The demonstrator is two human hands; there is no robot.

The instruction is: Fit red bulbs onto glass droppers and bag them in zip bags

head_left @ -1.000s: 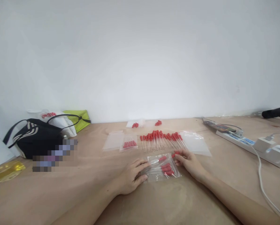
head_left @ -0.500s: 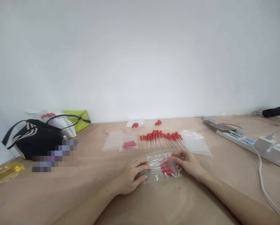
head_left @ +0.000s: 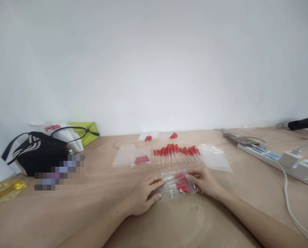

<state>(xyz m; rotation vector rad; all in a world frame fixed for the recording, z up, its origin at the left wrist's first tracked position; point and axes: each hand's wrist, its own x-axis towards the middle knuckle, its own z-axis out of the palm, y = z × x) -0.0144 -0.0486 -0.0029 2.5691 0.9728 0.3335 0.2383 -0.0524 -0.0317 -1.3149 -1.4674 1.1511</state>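
Note:
A clear zip-lock bag (head_left: 169, 194) lies flat before me with several red-bulbed droppers (head_left: 183, 186) inside, their bulbs toward the right end. My left hand (head_left: 146, 194) rests at the bag's left end, its fingers stretched over the edge and the thumb apart. At the right end, my right hand (head_left: 201, 181) pinches the bag's zip edge near the bulbs; some fingertips are hidden. Just beyond is a row of loose droppers (head_left: 173, 155) with red bulbs pointing away. A filled bag of droppers (head_left: 141, 160) lies to their left.
Flat bags lie left (head_left: 123, 155) and right (head_left: 215, 158) of the row. Red bulbs (head_left: 173, 135) sit farther back near the wall. A power strip (head_left: 269, 155) with chargers and a white cable (head_left: 286, 193) occupies the right; a black bag (head_left: 40, 155) stands left.
My right hand's fingers have shifted slightly along the bag's right end, closing in nearer the bulbs. The left hand stays nearly in place.

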